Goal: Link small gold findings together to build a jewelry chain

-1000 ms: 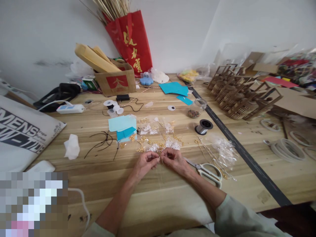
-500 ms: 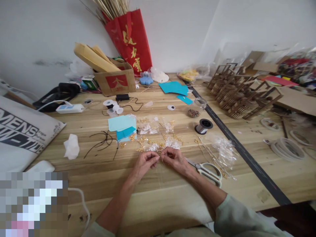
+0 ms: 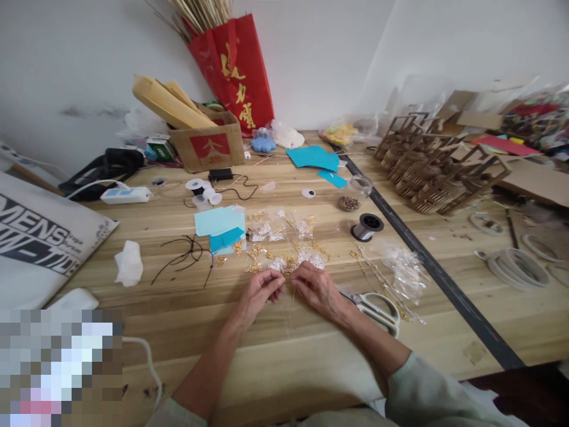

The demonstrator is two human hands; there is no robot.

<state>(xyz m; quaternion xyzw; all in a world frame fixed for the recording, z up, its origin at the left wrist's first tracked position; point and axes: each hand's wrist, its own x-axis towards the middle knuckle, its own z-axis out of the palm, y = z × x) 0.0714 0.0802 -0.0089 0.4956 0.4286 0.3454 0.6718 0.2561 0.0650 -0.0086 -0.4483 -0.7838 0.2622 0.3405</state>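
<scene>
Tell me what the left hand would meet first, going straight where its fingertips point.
The left hand would probably meet the right hand first, across a narrow gap; their relative heights are unclear from this view.

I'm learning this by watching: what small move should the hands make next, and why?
Probably bring the bare left hand closer to the bare right hand: both look pinched, a small gap separates them, and a thin pale strand seems to hang from the right hand.
</scene>
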